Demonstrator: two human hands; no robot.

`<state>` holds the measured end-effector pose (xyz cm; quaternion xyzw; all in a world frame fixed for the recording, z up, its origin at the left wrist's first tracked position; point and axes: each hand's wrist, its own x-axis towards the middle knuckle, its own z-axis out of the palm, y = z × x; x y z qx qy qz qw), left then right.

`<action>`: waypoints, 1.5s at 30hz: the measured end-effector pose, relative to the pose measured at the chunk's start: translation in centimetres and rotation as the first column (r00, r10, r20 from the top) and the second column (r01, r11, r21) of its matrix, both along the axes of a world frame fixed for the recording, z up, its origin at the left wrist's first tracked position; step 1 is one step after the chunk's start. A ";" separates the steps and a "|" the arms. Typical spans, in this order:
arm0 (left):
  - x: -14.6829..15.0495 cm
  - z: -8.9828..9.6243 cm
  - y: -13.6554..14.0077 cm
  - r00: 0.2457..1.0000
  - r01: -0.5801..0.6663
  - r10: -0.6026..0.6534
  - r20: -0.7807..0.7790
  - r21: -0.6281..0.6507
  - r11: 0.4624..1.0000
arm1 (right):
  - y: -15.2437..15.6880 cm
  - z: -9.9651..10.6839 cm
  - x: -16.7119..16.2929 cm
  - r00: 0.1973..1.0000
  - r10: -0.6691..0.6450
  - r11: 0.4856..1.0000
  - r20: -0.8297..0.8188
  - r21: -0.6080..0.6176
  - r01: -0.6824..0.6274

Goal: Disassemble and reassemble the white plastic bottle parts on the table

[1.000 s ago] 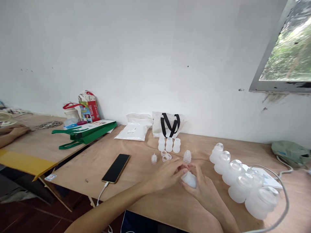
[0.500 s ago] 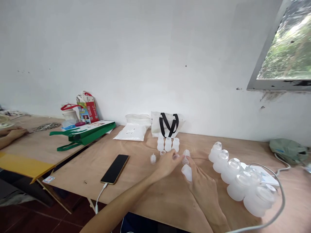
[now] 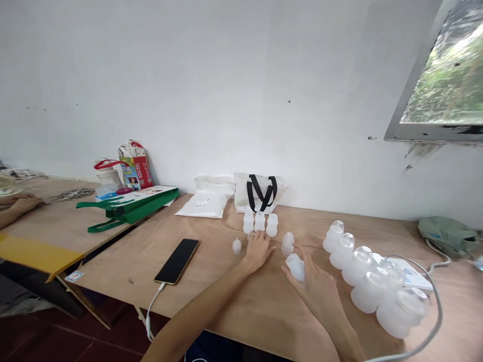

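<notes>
In my right hand [image 3: 317, 284] is a small frosted white bottle [image 3: 295, 266], tilted, gripped between thumb and fingers. My right index finger stretches toward a stack of clear domed caps [image 3: 288, 244] standing on the table. My left hand [image 3: 259, 250] reaches low over the table in front of three frosted bottles [image 3: 259, 221], its thumb spread from the fingers. Its fingertips cover a spot where small clear parts lie, so any contact there is hidden. Left of that hand stands a clear ribbed piece with a pointed nipple-like tip [image 3: 237, 246].
Several capped frosted bottles [image 3: 352, 256] form a row at right, beside a cable [image 3: 439, 306] and a green cap [image 3: 447, 235]. A phone [image 3: 176, 261], a white plastic package [image 3: 206, 197] and a bag with black handles [image 3: 241, 193] lie leftward. Another person's hand [image 3: 24, 203] rests far left.
My left hand has moved left, away from the domed caps, and the clear ring at its fingers no longer shows. The bottle in my right hand has shifted slightly right.
</notes>
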<state>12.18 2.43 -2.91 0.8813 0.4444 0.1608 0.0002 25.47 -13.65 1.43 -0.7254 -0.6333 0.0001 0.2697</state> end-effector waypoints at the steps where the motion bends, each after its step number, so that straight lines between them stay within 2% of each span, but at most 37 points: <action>1: -0.1 -0.3 -0.2 1.000 -0.017 0.017 -0.007 0.002 1.000 | 0.0 0.1 0.1 1.000 0.006 1.000 -0.012 0.003 -0.006; 6: -0.7 -1.0 -0.9 0.997 -0.051 0.051 -0.057 0.008 0.999 | 0.1 0.1 0.3 0.998 0.035 0.999 -0.058 0.040 -0.033; 12: -1.0 -0.9 -1.1 0.995 -0.049 0.052 -0.089 0.037 0.998 | 0.3 0.0 0.2 0.995 0.038 0.998 -0.087 0.046 -0.034; 16: -1.0 -0.7 -0.8 0.992 -0.092 0.096 -0.087 0.046 0.995 | -0.1 0.2 0.3 0.971 0.047 0.999 -0.236 0.019 -0.044; 21: -0.8 -0.6 -1.1 0.990 -0.107 0.107 -0.095 0.007 0.994 | -0.4 0.3 0.3 0.880 0.163 0.986 -0.445 0.107 -0.128; 26: -1.0 -0.9 -2.1 0.995 -0.067 0.068 -0.068 0.009 0.998 | -0.1 0.4 0.6 0.811 0.076 0.988 -0.580 0.153 0.016; 32: -1.7 -1.1 -2.5 0.998 -0.056 0.056 0.000 0.020 0.998 | 0.5 0.1 0.4 0.733 0.088 0.956 -0.674 0.263 0.127; 36: -1.9 -1.1 -2.4 0.998 -0.058 0.058 0.038 0.011 0.998 | 3.1 1.2 1.3 0.719 0.181 0.910 -0.672 0.392 0.137; 38: -1.9 -1.1 -2.3 0.997 -0.060 0.059 0.058 0.007 0.998 | 5.4 2.1 2.4 0.743 0.196 0.895 -0.640 0.426 0.131; 40: -1.9 -1.1 -2.2 0.996 -0.047 0.046 0.074 0.003 0.999 | 8.2 2.9 3.7 0.812 0.147 0.916 -0.564 0.388 0.104; 42: -1.9 -1.0 -2.2 0.996 -0.027 0.027 0.086 0.003 1.000 | 10.9 3.2 4.9 0.836 0.123 0.930 -0.534 0.357 0.091; 45: -1.9 -1.1 -2.1 0.995 -0.006 0.005 0.100 0.014 1.000 | 14.4 2.5 6.0 0.863 0.099 0.958 -0.495 0.281 0.052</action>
